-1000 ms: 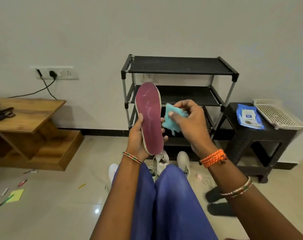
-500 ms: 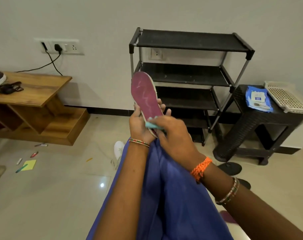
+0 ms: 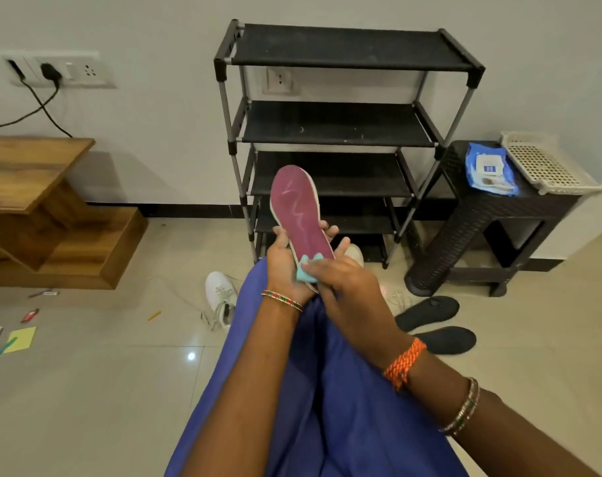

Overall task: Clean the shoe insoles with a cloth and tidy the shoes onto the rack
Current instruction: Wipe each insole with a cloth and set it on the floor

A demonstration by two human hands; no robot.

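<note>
A seated person's left hand [image 3: 286, 266] grips the heel end of a maroon insole [image 3: 298, 215], fingers wrapped round its edges, toe end raised toward 12 o'clock in front of the black shoe rack [image 3: 344, 125]. The right hand [image 3: 347, 290] pinches a folded teal cloth [image 3: 306, 271] against the insole's heel. On the floor, a white sneaker [image 3: 220, 297] lies at 9 o'clock of the hands, two black insoles [image 3: 430, 321] at 4 o'clock.

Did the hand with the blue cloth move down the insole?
Yes. The right hand with the cloth went from beside the insole's middle down onto its lower end, near the left hand.
</note>
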